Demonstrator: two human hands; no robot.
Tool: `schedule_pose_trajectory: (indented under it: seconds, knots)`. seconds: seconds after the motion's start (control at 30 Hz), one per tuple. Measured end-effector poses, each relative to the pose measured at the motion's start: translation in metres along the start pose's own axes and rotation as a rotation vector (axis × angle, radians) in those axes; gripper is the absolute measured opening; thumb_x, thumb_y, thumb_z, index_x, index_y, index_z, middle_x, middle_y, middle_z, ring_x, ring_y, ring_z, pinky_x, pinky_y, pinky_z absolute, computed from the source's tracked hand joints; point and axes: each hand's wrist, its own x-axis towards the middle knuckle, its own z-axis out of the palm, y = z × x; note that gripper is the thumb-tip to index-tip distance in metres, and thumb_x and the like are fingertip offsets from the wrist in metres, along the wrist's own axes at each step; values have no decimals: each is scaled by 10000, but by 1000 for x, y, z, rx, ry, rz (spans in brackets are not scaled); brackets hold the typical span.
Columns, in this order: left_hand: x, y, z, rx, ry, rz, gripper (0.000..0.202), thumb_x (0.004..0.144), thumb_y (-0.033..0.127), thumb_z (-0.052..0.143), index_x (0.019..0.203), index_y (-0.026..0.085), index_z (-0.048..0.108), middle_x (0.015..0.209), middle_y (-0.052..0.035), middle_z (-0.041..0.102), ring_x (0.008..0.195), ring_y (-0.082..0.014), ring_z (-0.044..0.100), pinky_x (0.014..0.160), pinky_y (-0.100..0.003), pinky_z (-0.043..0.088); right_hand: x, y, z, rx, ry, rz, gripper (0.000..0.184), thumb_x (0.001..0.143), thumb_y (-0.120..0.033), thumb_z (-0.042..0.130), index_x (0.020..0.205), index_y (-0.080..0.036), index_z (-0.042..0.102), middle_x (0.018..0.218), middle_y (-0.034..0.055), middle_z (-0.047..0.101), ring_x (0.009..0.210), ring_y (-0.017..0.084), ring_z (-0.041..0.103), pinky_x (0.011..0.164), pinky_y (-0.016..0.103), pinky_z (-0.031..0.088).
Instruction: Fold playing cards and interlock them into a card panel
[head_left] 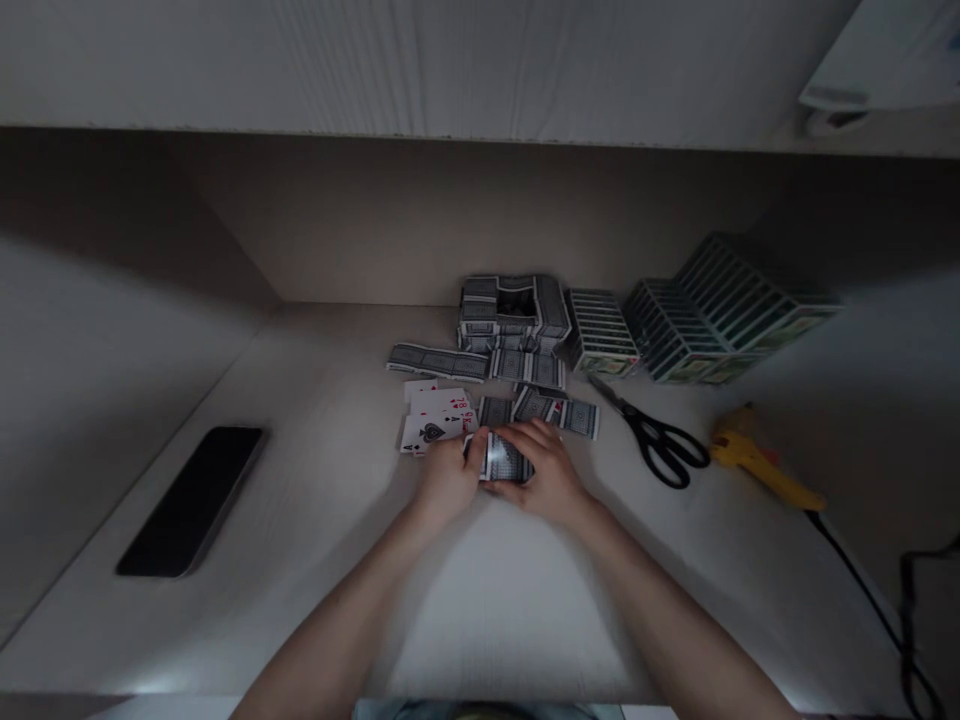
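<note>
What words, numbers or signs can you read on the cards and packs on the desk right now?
"8" in red, on a face-up playing card.
A black spade sign, on the lowest face-up card.
The card stack between the left hand and right hand shows no readable text.
Other card corners and the green-edged card packs are too blurred to read.
</note>
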Motion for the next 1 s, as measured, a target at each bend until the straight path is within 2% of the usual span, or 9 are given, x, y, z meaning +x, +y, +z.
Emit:
schedule_pose_trajectory:
  seconds: [0.2,0.33,0.43,0.5,0.6,0.7,0.8,0.9,1.0]
  knots:
    - [1,3,-1,-51,-21,-30,486,827,463,310,527,152,533,505,-38,554,470,-127,463,452,-223,300,2,-5,-2,38,-14,8,572,607,-448,671,1100,-197,527,970,83,609,889,254,517,791,422,411]
    - [3,5,-4,-98,-55,-51,495,814,476,329,450,166,458,405,-1,462,416,-113,417,422,-222,273,5,-7,-6,34,-34,4,559,638,-448,652,1122,-207,510,973,83,601,899,254,509,783,415,412]
    - [2,4,-6,-171,-84,-75,489,805,498,346,461,166,449,386,16,433,390,-106,405,403,-219,268,6,-9,-8,13,-65,-5,577,649,-454,645,1155,-222,490,979,81,591,900,253,503,775,415,414]
    - [1,3,-8,-215,-53,-86,473,807,502,349,496,164,462,387,28,422,383,-103,407,402,-218,278,6,-9,-10,0,-44,4,591,643,-468,646,1156,-221,489,979,80,586,901,251,505,780,414,416]
    - [2,1,-12,-171,92,-39,442,838,457,317,559,161,492,423,33,429,423,-105,436,443,-218,322,5,-6,-11,-15,62,62,567,655,-463,636,1144,-217,492,989,87,577,924,252,511,802,415,417]
    - [4,0,-18,62,209,107,335,843,373,358,687,155,559,596,-10,552,600,-133,523,578,-244,401,5,1,-9,-8,266,207,538,685,-441,615,1140,-192,474,1023,110,567,962,259,507,820,422,415]
    - [5,-1,-16,308,191,325,205,811,275,436,875,170,600,906,-65,622,928,-194,530,813,-326,408,6,11,-7,49,511,408,514,735,-436,561,1148,-154,441,1049,130,555,971,247,513,818,417,415]
    - [5,-1,-6,458,93,470,354,806,229,440,1150,172,499,1207,-82,522,1192,-215,375,994,-397,290,8,19,-6,96,650,516,479,747,-438,545,1116,-147,454,1032,120,567,943,226,531,798,392,424]
    - [4,-1,3,568,28,491,496,825,258,415,1301,151,324,1296,-95,447,1269,-214,272,1047,-434,202,9,21,-7,137,684,537,470,734,-434,561,1097,-148,472,1012,111,577,911,211,543,776,365,435]
